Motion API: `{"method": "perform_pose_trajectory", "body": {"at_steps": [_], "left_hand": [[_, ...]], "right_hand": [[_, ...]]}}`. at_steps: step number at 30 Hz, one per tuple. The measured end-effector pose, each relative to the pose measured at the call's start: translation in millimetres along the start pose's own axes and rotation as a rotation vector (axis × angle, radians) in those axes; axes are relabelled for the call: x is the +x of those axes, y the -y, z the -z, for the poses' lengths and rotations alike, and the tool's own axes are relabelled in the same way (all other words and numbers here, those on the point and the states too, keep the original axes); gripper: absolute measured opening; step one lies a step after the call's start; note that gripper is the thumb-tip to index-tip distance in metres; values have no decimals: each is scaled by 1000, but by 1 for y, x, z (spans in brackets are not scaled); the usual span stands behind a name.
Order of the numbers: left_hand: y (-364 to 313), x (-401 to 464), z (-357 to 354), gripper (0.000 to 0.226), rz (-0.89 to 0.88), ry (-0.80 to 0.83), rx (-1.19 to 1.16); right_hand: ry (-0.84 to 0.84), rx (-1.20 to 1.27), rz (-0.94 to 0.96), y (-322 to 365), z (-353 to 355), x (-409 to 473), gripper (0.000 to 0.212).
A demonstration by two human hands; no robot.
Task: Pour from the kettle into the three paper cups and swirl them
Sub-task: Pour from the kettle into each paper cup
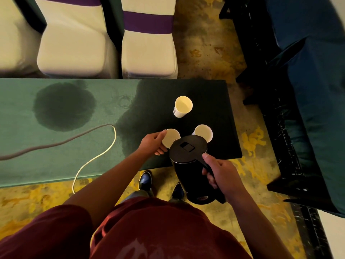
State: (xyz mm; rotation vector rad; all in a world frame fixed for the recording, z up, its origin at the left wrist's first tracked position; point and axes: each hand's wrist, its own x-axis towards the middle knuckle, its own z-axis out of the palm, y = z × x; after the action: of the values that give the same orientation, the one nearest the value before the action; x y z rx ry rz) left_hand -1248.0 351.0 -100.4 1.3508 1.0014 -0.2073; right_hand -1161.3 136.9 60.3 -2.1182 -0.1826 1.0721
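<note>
Head view showed right hand (pixel 223 172) gripping the black plastic kettle (pixel 188 165) beside left fingers (pixel 160 144) clasping one white paper cup (pixel 170 140), pouring seemingly just starting.

Three cups (pixel 183 106) on table (pixel 56 165), kettle (pixel 188 152) nearest.

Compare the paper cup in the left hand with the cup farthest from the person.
The left hand grips the near left cup; the far cup stands free, untouched. The kettle, held by the right hand, overlaps the near left cup's rim; the far cup shows whole. Both are white paper cups on the dark wet cloth.
</note>
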Motion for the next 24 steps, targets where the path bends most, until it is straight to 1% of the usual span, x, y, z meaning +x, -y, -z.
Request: {"method": "perform_pose_trajectory", "body": {"at_steps": [24], "left_hand": [[2, 1, -1, 51, -19, -10, 19]], "right_hand": [[1, 12, 50, -4, 2, 0, 58]]}}
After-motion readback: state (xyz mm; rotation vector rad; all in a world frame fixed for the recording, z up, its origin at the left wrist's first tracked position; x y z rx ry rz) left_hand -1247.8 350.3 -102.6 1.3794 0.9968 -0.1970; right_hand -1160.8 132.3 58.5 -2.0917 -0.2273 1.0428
